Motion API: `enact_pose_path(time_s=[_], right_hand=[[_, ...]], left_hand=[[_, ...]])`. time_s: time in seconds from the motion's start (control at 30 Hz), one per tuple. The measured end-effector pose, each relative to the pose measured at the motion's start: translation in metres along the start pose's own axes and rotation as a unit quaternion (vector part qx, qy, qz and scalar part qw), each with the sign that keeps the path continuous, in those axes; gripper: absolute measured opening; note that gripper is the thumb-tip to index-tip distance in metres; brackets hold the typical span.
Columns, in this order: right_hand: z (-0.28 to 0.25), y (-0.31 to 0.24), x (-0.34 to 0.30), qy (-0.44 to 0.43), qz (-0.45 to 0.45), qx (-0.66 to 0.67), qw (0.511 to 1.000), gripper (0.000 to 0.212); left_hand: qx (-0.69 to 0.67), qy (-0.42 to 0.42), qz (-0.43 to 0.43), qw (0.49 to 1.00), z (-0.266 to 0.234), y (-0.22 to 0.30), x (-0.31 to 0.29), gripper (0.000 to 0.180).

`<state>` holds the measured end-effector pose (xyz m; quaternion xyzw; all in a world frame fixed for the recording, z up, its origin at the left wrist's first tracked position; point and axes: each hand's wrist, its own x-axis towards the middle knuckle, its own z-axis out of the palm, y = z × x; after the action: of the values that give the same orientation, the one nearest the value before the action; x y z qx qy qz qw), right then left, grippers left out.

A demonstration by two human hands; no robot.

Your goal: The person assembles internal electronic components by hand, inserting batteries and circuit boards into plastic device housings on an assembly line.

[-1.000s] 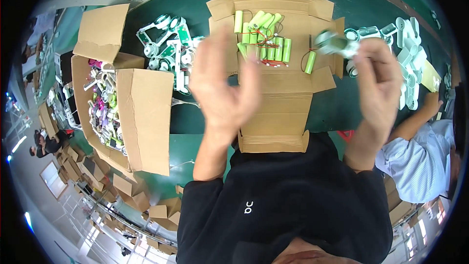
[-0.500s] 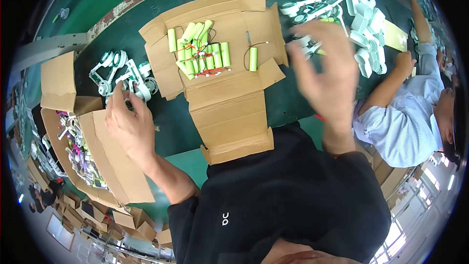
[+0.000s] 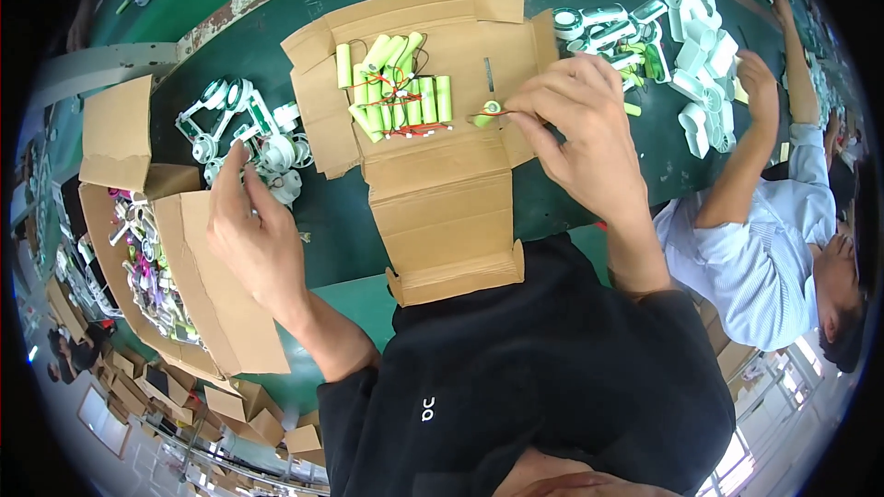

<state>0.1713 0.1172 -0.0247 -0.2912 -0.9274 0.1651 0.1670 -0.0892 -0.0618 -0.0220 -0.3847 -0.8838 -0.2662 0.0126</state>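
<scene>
My right hand (image 3: 585, 124) pinches the thin red and black lead of a light-green cylindrical battery (image 3: 486, 115) at the right part of a flattened cardboard sheet. The battery is tilted, one round end showing. My left hand (image 3: 258, 244) is at the near side of a pile of white and green plastic parts (image 3: 267, 143), thumb and forefinger apart; whether the fingertips touch a part is hard to make out. Several more green batteries (image 3: 428, 101) with red and black leads lie bunched on the cardboard sheet (image 3: 442, 193), left of my right hand.
An open cardboard box (image 3: 216, 281) of mixed small parts stands at left. Beyond my right hand lie more white and green parts (image 3: 608, 28) and a heap of pale cup-like pieces (image 3: 704, 64). A co-worker in a striped shirt (image 3: 746, 239) reaches over the table at right.
My right hand has come left and down from the parts at the right to the single battery, taking its lead and tilting it. My left hand stays by the left-hand pile.
</scene>
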Motion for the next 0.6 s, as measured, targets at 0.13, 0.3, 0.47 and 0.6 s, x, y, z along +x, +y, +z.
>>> enact_pose_path(time_s=[0.13, 0.3, 0.47, 0.6], right_hand=[[0.003, -0.005, 0.003, 0.011, 0.007, 0.168, 0.986, 0.010], [0.010, -0.015, -0.001, 0.056, 0.062, 0.379, 0.922, 0.009], [0.022, -0.024, 0.003, 0.107, 0.038, 0.552, 0.826, 0.012], [0.028, -0.024, -0.004, 0.087, 0.080, 0.620, 0.776, 0.013]], left_hand=[[-0.078, 0.065, 0.067, 0.993, -0.001, 0.011, -0.006, 0.030], [-0.256, 0.048, 0.068, 0.963, 0.003, 0.038, -0.014, 0.033], [-0.699, -0.098, -0.119, 0.698, 0.031, 0.054, -0.031, 0.036], [-0.696, -0.171, -0.173, 0.676, 0.040, 0.065, -0.038, 0.036]])
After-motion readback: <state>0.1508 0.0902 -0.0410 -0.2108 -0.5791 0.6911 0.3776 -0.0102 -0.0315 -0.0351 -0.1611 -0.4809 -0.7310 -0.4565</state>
